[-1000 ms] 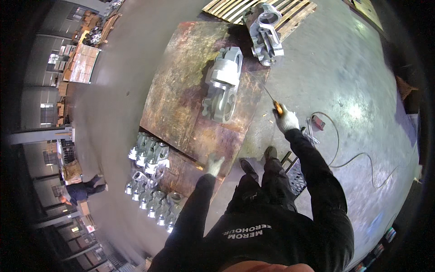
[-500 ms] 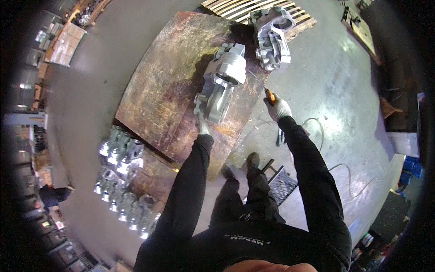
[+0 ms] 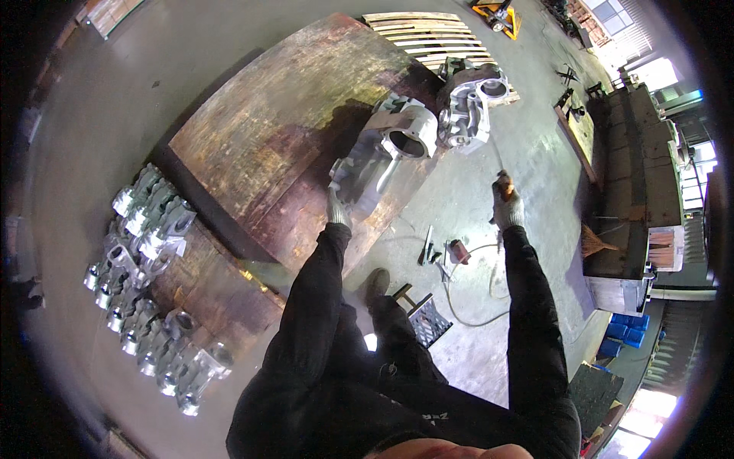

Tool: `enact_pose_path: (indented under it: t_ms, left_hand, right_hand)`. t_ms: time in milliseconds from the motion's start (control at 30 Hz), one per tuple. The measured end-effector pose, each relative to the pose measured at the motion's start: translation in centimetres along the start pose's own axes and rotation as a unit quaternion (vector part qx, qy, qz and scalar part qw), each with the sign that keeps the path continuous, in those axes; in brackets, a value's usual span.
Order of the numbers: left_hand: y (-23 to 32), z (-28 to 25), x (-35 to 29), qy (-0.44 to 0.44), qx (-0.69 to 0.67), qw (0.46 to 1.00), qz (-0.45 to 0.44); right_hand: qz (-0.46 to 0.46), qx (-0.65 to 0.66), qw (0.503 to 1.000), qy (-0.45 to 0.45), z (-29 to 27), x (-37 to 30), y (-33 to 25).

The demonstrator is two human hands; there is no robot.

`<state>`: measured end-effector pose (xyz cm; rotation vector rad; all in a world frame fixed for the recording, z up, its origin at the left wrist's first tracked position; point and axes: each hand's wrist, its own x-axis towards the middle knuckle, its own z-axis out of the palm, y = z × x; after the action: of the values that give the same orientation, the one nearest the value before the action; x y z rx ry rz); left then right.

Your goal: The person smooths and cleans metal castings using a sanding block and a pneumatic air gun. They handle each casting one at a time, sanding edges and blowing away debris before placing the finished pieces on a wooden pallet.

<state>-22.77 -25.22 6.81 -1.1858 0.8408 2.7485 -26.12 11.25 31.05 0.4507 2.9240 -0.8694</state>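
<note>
A large silver metal casting [image 3: 409, 141] with a round bore lies on the worn table [image 3: 252, 122]; its near end is smeared by motion. My left hand [image 3: 338, 210], in a white glove, grips that near-left end, its fingers partly hidden against the metal. Out to the right, clear of the table, my gloved right hand [image 3: 508, 205] is closed round the orange handle of a thin-shafted hand tool [image 3: 503, 183]. The shaft points away from me, near a second metal casting [image 3: 465, 115] at the table's far right corner.
Several smaller castings [image 3: 145, 321] stand in rows on a lower board at the left. A slatted wooden pallet [image 3: 428, 34] lies beyond the table. On the floor to the right are a looped hose [image 3: 459, 317], a black step [image 3: 428, 320] and loose tools [image 3: 428, 249].
My right hand has swung right with the tool, away from the near casting. My left hand stays at that casting's end. The whole view has turned to the right.
</note>
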Motion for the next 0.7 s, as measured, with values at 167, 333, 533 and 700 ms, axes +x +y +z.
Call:
enact_pose_path:
  t_ms: [167,333,533,700]
  left_hand:
    - [5.1,-7.8,-5.7,-0.202,-0.048,0.969,0.13]
    - [9.9,-21.8,-7.6,0.051,-0.049,0.996,0.054]
    - [14.4,-37.3,-14.7,0.149,0.129,0.98,0.018]
    - [11.0,-45.4,-21.2,0.185,0.264,0.933,0.159]
  right_hand:
    - [0.069,0.075,0.994,-0.025,-1.7,-3.6,0.9]
    - [-0.149,-0.239,0.932,-0.229,-2.5,-10.6,1.8]
    - [-0.046,-0.148,0.987,-0.039,-3.0,-12.1,6.9]
    - [-0.229,-0.19,0.914,0.275,2.7,-8.4,13.2]
